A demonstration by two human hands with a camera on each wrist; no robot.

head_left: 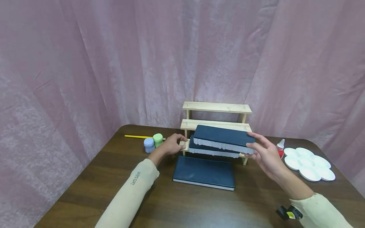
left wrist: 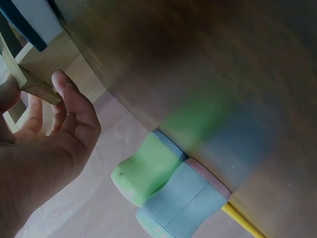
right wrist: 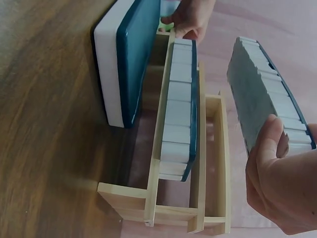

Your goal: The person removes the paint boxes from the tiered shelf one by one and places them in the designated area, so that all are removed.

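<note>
Overhead, a pink curtain (head_left: 114,63) backs the whole scene, hanging behind a dark wooden surface (head_left: 99,177). Near the far edge stands a three-step wooden rack (head_left: 216,108), steps rising toward the curtain.

Three dark blue cases with pale ridged undersides are in play. One flat case (head_left: 204,172) lies on the surface just in front of the rack. A second case (head_left: 199,148) sits on the lowest step, its ridged white edge facing outward in the right wrist view. The top case (head_left: 222,138) is held in the air above that second one, tilted slightly, roughly level with the middle step.

Right hand (head_left: 266,155): grip closed on the top case at its right end, thumb over the ridged edge, fingers behind. An end hold like this leaves the case's long side free to meet a step, I judge.

Left hand (head_left: 171,144): fingers curled around the rack's left upright at the lowest step, pinching the wood; the left wrist view shows the fingertips on the post. Likely steadying the light rack.

Smaller items: a white flower-shaped palette (head_left: 309,164) at the right, a small red-filled bottle (head_left: 280,148) just beside it, a green paint pot (head_left: 157,139) and a blue paint pot (head_left: 149,145) touching each other at the left, and a yellow stick (head_left: 135,136) behind them.
</note>
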